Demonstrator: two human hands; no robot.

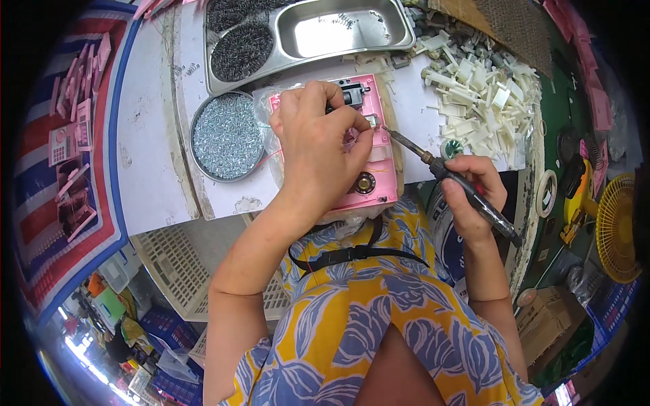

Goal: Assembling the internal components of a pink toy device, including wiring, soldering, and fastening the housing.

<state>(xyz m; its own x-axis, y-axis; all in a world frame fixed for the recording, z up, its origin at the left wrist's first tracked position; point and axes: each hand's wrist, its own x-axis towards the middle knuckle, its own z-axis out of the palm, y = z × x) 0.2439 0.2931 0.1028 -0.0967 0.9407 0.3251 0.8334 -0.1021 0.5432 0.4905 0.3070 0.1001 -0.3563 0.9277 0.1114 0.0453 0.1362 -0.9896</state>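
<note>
While the right hand [491, 189] is gripping a soldering iron [466, 185], the left hand [315, 145] is pinching something hard to make out over the pink casing [386, 179] right beneath it, so they're probably soldering, the next move likely needing a steady tip.

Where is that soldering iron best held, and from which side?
Probably by the black handle of the soldering iron, coming from the lower right, as the right hand does. The handle is thick and slants toward that side; the slim metal shaft, possibly hot, points away to the upper left, at the pink casing.
</note>
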